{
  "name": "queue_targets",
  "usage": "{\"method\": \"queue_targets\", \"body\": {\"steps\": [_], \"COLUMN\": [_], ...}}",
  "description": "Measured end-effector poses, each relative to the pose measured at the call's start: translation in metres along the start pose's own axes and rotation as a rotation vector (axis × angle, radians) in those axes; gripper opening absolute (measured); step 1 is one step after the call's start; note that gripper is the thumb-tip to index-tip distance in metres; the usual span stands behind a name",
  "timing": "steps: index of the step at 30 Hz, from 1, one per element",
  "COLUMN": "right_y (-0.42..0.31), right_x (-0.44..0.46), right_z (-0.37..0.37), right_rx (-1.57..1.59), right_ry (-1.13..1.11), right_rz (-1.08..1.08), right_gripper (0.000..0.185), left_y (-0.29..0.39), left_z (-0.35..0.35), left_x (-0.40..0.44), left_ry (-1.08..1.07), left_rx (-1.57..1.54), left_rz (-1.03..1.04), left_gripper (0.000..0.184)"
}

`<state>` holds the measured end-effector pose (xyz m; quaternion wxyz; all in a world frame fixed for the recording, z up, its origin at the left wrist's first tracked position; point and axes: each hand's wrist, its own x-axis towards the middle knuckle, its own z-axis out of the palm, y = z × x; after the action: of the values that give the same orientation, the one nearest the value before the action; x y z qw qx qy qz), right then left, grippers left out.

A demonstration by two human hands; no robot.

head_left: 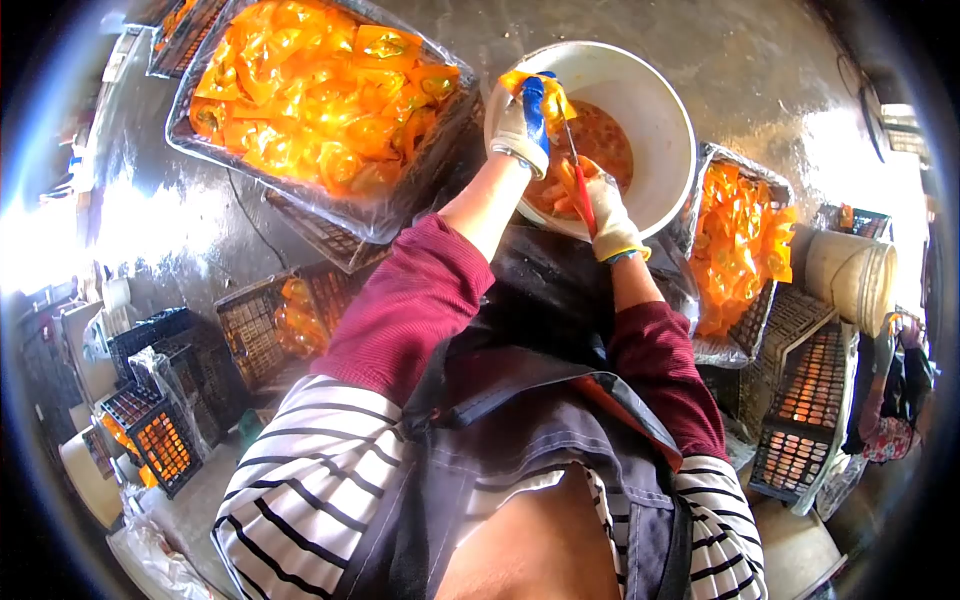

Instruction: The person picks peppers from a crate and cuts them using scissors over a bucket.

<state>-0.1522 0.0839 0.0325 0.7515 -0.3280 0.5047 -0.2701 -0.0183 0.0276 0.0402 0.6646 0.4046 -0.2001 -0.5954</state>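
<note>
My left hand (522,125), in a white and blue work glove, grips an orange plastic packet (556,103) over a large white bucket (668,125). My right hand (610,215), in a pale glove with a yellow cuff, is closed around red-handled scissors (584,196). Their narrow metal blade points up toward the packet, close to or touching it. Inside the bucket lies a reddish-orange, chunky wet mass (605,140). Part of the packet is hidden by the left fingers.
A plastic-lined crate (178,125) heaped with shiny orange packets (310,90) stands left of the bucket. Another lined crate (762,318) with orange pieces is at right. Black crates (800,440) and a beige bucket (850,275) stand farther right, near another person (890,400).
</note>
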Motion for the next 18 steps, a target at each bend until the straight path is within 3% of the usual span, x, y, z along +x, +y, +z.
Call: {"method": "queue_targets", "body": {"steps": [1, 4, 6, 8, 11, 14, 16, 18], "right_y": [-0.006, 0.007, 0.053, 0.046, 0.0, -0.005, 0.042, 0.04], "right_x": [-0.003, 0.007, 0.05, 0.044, -0.001, -0.004, 0.035, 0.034], "right_z": [0.001, -0.003, -0.025, -0.023, -0.003, 0.001, -0.015, -0.01], "right_rx": [-0.119, -0.14, -0.206, -0.231, -0.143, -0.29, -0.078, 0.081], "right_ry": [0.05, 0.085, 0.128, 0.137, 0.093, 0.128, 0.055, 0.003], "right_rz": [0.056, -0.001, -0.253, -0.251, 0.075, 0.047, -0.119, -0.197], "right_gripper": [0.029, 0.027, 0.026, 0.026, 0.027, 0.028, 0.03, 0.033], "left_y": [-0.008, -0.005, 0.009, 0.011, 0.006, -0.014, -0.025, -0.024], "left_z": [-0.007, -0.004, 0.011, 0.01, 0.005, -0.013, -0.023, -0.02], "left_x": [0.006, 0.002, -0.013, -0.015, -0.008, 0.008, 0.013, 0.008], "left_ry": [-0.059, -0.041, -0.059, -0.141, 0.005, 0.068, 0.054, 0.018], "left_rx": [0.002, -0.003, 0.045, 0.042, 0.086, 0.369, 0.559, 0.896], "left_rz": [0.095, 0.042, 0.029, 0.02, -0.039, -0.043, -0.056, -0.025], "left_gripper": [0.035, 0.033, 0.032, 0.031, 0.033, 0.048, 0.054, 0.058]}}
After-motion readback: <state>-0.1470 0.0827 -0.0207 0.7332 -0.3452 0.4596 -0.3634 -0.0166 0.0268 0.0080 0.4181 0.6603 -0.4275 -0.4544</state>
